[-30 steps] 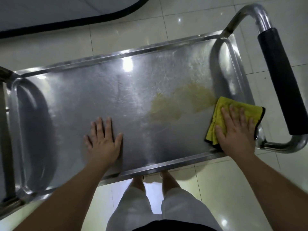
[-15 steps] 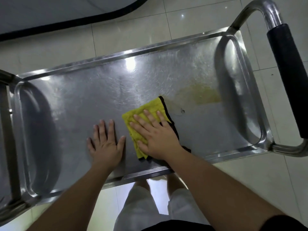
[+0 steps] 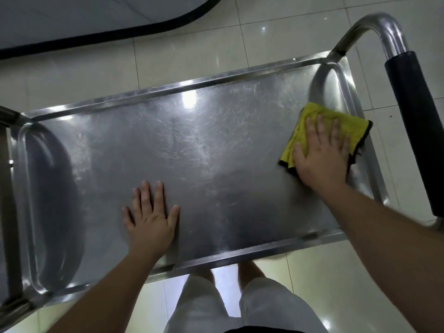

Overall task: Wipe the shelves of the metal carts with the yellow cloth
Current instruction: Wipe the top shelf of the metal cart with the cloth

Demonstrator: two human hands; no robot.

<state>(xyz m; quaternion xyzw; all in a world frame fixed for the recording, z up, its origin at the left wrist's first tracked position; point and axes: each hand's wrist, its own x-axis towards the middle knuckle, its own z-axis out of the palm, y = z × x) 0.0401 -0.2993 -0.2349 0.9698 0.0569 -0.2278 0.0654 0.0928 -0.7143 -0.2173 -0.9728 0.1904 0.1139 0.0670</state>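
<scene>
Since half second before, right hand (image 3: 322,155) swept folded yellow cloth (image 3: 310,121) from shelf middle to handle end, fingers flat, pressing. Left hand (image 3: 151,219) lay flat, bracing steel cart shelf (image 3: 216,150). Best: overlapping strokes, even pressure into corners.

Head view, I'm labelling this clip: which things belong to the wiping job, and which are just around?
In the job:
yellow cloth
cart shelf
right hand, flat on the cloth
left hand, flat on the shelf

Just around:
black handle grip
tiled floor
</scene>
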